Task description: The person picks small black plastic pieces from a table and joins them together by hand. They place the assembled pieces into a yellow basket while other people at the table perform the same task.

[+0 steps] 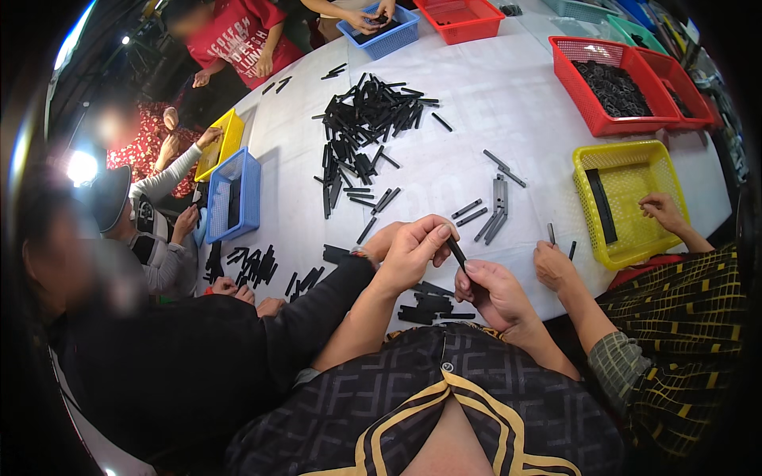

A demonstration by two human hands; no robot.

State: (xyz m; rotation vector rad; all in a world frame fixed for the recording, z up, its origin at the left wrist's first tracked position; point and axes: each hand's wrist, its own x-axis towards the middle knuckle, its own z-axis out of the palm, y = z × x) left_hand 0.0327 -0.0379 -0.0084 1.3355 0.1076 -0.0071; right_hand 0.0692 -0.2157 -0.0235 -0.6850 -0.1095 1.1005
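Note:
A slim black bar (456,252) is held slantwise between my two hands, above the near part of the white table (294,103). My left hand (414,252) pinches its upper end, and my right hand (496,292) grips its lower end between thumb and fingers. Below them, several black bars (432,304) lie stacked close to my body. Beyond my hands are loose greyish bars (498,202). A co-worker's black sleeve (329,285) crosses beside my left forearm, its hand partly hidden behind my left hand.
A large heap of black bars (369,115) lies mid-table. On the right stand a yellow basket (587,226) and red baskets (571,107); on the left, a blue basket (252,194). Co-workers sit close on both sides, one with a hand (553,264) near my right hand.

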